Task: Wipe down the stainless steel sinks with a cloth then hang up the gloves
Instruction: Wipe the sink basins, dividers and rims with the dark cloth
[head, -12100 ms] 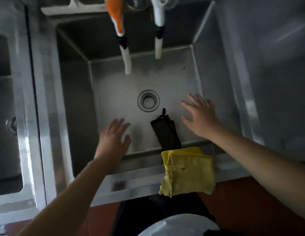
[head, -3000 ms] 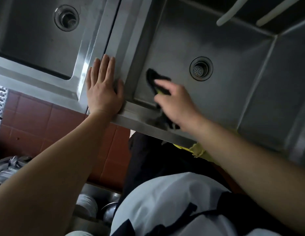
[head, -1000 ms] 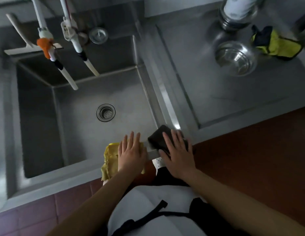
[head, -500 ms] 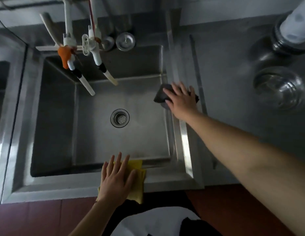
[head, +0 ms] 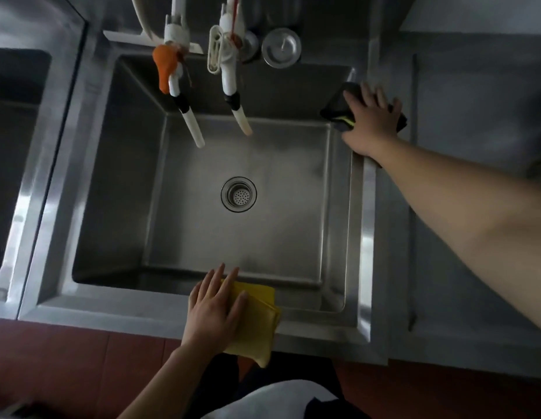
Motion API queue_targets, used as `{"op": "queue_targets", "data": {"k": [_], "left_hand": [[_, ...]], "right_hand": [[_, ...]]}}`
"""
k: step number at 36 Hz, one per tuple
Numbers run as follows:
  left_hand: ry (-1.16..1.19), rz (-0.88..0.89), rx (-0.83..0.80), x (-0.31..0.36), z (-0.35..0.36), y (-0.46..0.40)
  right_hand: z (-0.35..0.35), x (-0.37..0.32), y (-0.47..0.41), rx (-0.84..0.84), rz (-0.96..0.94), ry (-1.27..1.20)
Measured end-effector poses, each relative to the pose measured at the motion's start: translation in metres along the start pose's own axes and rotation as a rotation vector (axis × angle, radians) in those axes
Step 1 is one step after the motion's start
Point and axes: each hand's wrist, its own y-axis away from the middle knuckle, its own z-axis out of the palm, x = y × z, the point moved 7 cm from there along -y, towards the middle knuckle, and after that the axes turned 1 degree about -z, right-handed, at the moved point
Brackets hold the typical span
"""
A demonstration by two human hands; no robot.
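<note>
A deep stainless steel sink (head: 112, 182) fills the middle of the view, with a round drain strainer (head: 239, 194) in its floor. My right hand (head: 370, 122) lies flat, fingers straight, pressing a dark cloth (head: 338, 108) with a yellow-green edge onto the sink's far right rim. My left hand (head: 213, 306) rests flat on a folded yellow cloth (head: 257, 325) that hangs over the near rim. No gloves are in sight.
Two white taps hang over the back of the sink, one with an orange handle (head: 164, 68), the other white (head: 229, 77). A round metal plug (head: 281, 47) sits on the back ledge. A second basin (head: 12, 146) lies left, a steel counter (head: 474, 116) right.
My right hand has slid the dark cloth along the right rim toward the back corner. My left hand stays on the yellow cloth at the near rim.
</note>
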Motion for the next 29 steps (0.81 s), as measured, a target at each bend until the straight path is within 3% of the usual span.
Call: {"op": "queue_targets", "data": {"k": [7, 11, 17, 21, 25, 29], "left_hand": [[0.154, -0.002, -0.061, -0.006, -0.018, -0.018], [0.103, 0.065, -0.029, -0.025, -0.047, -0.029], [0.039, 0.047, 0.042, -0.091, -0.092, -0.025], [0.014, 0.052, 0.102, -0.136, -0.116, -0.009], [0.015, 0.027, 0.228, -0.184, -0.140, 0.016], [0.072, -0.108, 0.330, -0.241, -0.160, 0.039]], "right_hand": [[0.039, -0.019, 0.122, 0.072, 0.036, 0.012], [0.063, -0.032, 0.200, 0.074, 0.087, 0.000], [0.083, -0.062, 0.302, 0.087, 0.356, -0.289], [0.060, -0.098, 0.336, 0.214, 0.389, -0.480], [0.033, -0.167, 0.348, 0.250, 0.272, -0.660], [0.004, -0.256, 0.349, 0.323, 0.033, -0.597]]}}
